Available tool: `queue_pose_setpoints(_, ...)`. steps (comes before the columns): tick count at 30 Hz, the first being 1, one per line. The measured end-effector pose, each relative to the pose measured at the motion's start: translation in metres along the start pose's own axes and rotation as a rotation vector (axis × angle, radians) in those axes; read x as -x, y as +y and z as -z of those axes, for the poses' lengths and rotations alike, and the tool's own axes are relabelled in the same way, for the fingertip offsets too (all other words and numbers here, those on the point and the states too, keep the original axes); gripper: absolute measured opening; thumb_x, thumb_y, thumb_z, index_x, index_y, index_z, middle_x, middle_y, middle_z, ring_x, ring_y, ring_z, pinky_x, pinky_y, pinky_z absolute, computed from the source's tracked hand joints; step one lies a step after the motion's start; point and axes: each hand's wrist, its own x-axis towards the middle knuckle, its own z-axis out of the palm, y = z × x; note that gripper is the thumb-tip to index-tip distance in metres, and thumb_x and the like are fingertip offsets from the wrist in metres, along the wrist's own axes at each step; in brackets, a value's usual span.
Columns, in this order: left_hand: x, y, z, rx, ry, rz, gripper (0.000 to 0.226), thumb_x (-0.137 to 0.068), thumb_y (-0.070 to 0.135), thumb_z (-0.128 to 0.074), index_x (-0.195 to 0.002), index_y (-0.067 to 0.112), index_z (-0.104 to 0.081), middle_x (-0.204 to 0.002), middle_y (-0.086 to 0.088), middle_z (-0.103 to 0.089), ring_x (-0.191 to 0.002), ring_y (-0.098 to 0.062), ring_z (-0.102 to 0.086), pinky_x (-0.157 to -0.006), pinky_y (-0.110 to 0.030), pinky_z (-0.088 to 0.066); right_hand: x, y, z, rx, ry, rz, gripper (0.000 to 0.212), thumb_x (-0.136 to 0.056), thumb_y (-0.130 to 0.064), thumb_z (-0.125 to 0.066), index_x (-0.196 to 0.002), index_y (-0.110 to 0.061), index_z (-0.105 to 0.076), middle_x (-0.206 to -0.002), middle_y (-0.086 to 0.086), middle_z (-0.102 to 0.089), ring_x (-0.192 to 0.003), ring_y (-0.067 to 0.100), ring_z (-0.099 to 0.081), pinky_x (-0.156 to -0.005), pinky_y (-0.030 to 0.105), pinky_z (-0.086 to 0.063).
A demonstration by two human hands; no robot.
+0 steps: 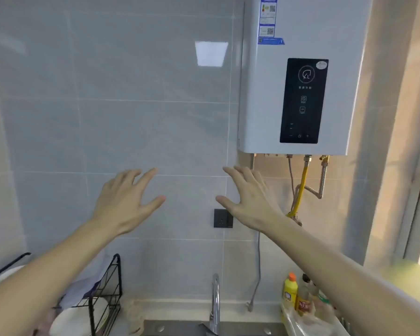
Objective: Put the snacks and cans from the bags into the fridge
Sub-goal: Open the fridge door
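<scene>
Grey wall tiles (pixel 131 117) fill the view behind two raised bare hands. The left hand (pixel 124 202) and right hand (pixel 247 200) are both spread, fingers apart, holding and touching nothing. No bags, snacks, cans or fridge show. A white water heater (pixel 298 32) hangs at far right; a tap (pixel 215 304) stands near, below the hands.

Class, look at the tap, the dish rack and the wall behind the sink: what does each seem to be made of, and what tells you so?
Tap: polished metal, probably chrome; mirror-like highlights.
Dish rack: thin black-coated wire, likely metal.
Wall: glossy grey tiles, probably ceramic; grout lines, a reflected light patch.
</scene>
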Motion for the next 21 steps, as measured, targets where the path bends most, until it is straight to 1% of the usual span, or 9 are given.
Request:
queue_pose_setpoints(1, 0.01, 0.009, 0.007, -0.008, -0.012, 0.008, 0.088, -0.083, 0.082, -0.022, -0.156, 0.035, -0.035, -0.149, -0.007, -0.05, -0.141, -0.029, -0.041, -0.108, -0.051, -0.038, 0.008, 0.006, 0.007, -0.041, 0.001, 0.026, 0.075, -0.093, -0.065, -0.053, -0.158, -0.034, -0.032, -0.16, -0.001, -0.038, -0.143, 0.026, -0.035, -0.118, 0.045, -0.034)
queue_pose_setpoints(3, 0.026, 0.019, 0.016, -0.027, 0.019, 0.034, 0.087, -0.084, 0.081, -0.023, -0.156, 0.034, -0.035, -0.149, -0.007, -0.05, -0.141, -0.029, -0.041, -0.108, -0.051, -0.038, 0.018, 0.008, 0.014, -0.057, 0.0, 0.052, 0.074, -0.094, -0.064, -0.055, -0.158, -0.033, -0.033, -0.16, 0.0, -0.039, -0.143, 0.027, -0.035, -0.117, 0.045, -0.033)
queue_pose_setpoints(5, 0.049, 0.03, 0.027, -0.074, 0.016, 0.066, 0.087, -0.084, 0.082, -0.022, -0.157, 0.035, -0.032, -0.152, -0.006, -0.047, -0.143, -0.029, -0.04, -0.11, -0.051, -0.037, 0.031, 0.008, 0.02, -0.119, -0.025, 0.066, 0.074, -0.094, -0.063, -0.057, -0.158, -0.032, -0.035, -0.16, 0.001, -0.04, -0.145, 0.027, -0.034, -0.118, 0.045, -0.032)
queue_pose_setpoints(9, 0.095, 0.047, 0.058, -0.117, -0.018, 0.132, 0.087, -0.084, 0.083, -0.022, -0.158, 0.037, -0.028, -0.151, -0.007, -0.046, -0.14, -0.03, -0.04, -0.106, -0.052, -0.04, 0.058, -0.007, 0.032, -0.198, -0.053, 0.119, 0.074, -0.093, -0.062, -0.059, -0.157, -0.031, -0.036, -0.16, 0.001, -0.04, -0.145, 0.025, -0.033, -0.118, 0.042, -0.032)
queue_pose_setpoints(12, 0.125, 0.05, 0.093, -0.177, -0.025, 0.173, 0.087, -0.085, 0.083, -0.021, -0.159, 0.038, -0.025, -0.151, -0.006, -0.045, -0.141, -0.029, -0.039, -0.109, -0.05, -0.038, 0.073, -0.026, 0.045, -0.25, -0.045, 0.175, 0.074, -0.093, -0.062, -0.059, -0.156, -0.031, -0.037, -0.16, 0.001, -0.039, -0.145, 0.025, -0.035, -0.118, 0.042, -0.032)
queue_pose_setpoints(16, 0.172, 0.045, 0.138, -0.257, -0.006, 0.224, 0.085, -0.087, 0.083, -0.021, -0.159, 0.038, -0.024, -0.152, -0.008, -0.046, -0.138, -0.031, -0.043, -0.107, -0.052, -0.04, 0.09, -0.064, 0.061, -0.317, -0.057, 0.251, 0.075, -0.092, -0.063, -0.057, -0.157, -0.031, -0.036, -0.161, 0.002, -0.038, -0.147, 0.026, -0.034, -0.118, 0.044, -0.033)
queue_pose_setpoints(21, 0.254, 0.031, 0.199, -0.353, -0.023, 0.319, 0.086, -0.088, 0.083, -0.021, -0.16, 0.037, -0.022, -0.153, -0.009, -0.044, -0.138, -0.031, -0.042, -0.107, -0.052, -0.039, 0.117, -0.141, 0.075, -0.4, -0.112, 0.355, 0.08, -0.087, -0.068, -0.049, -0.156, -0.03, -0.036, -0.158, 0.003, -0.042, -0.144, 0.027, -0.035, -0.117, 0.048, -0.035)
